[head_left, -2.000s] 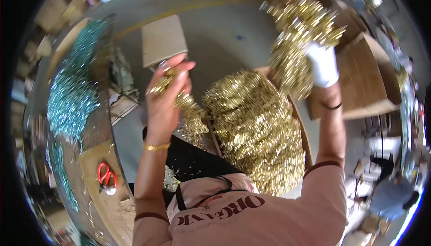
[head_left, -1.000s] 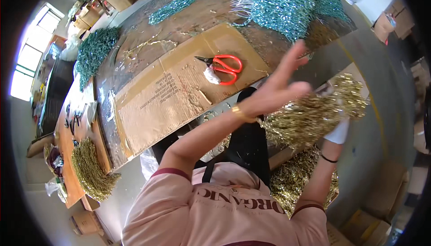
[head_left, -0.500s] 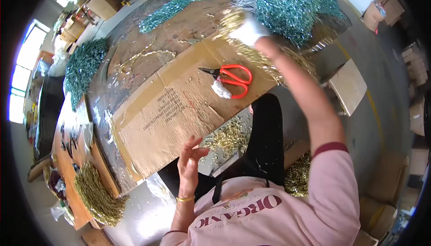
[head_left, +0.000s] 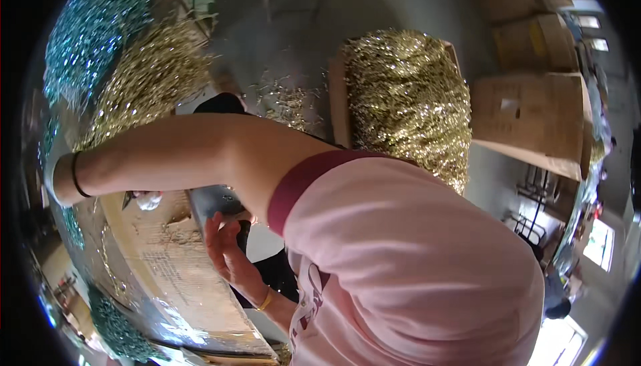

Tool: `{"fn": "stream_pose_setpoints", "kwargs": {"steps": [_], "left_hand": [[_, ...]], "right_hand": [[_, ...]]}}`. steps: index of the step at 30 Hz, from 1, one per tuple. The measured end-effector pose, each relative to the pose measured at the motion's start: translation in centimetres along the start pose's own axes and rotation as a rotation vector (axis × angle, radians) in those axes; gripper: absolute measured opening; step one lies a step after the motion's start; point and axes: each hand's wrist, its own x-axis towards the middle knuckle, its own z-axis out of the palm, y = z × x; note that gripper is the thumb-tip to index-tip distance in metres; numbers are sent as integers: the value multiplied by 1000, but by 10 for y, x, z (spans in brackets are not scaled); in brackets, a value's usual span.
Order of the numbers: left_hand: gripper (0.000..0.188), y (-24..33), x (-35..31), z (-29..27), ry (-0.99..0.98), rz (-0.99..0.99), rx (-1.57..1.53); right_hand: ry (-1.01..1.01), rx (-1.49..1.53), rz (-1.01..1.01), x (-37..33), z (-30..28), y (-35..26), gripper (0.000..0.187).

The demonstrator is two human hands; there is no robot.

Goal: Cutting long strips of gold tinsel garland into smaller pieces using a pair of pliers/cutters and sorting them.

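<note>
Tinsel in shiny, loose gold strands [head_left: 157, 72] is needing light handling, I'm judging; left hand [head_left: 234, 254] hovering empty, fingers parted; right hand [head_left: 55, 184], I can't tell.

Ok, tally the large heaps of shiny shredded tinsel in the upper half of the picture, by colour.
Teal: 1, the shiny teal tinsel heap at upper left
Gold: 2, the spread gold tinsel heap beside it and the boxed gold tinsel heap in the open brown cardboard box
Total: 3
</note>
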Motion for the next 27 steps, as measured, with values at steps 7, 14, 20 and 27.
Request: {"fn": "stream_pose_setpoints", "kwargs": {"steps": [7,14,20,27], "left_hand": [[50,20,20,53,-347,141,252],[48,18,27,95,-585,-1,202],[46,15,27,109,-657,-53,177],[45,12,23,107,-658,-109,348]], "right_hand": [[411,284,418,-316,-71,47,41],[-493,-416,1061,-618,-151,90,76],[-786,-222,912,-626,-117,101,89],[-235,522,1618,-660,-111,128,53]]}}
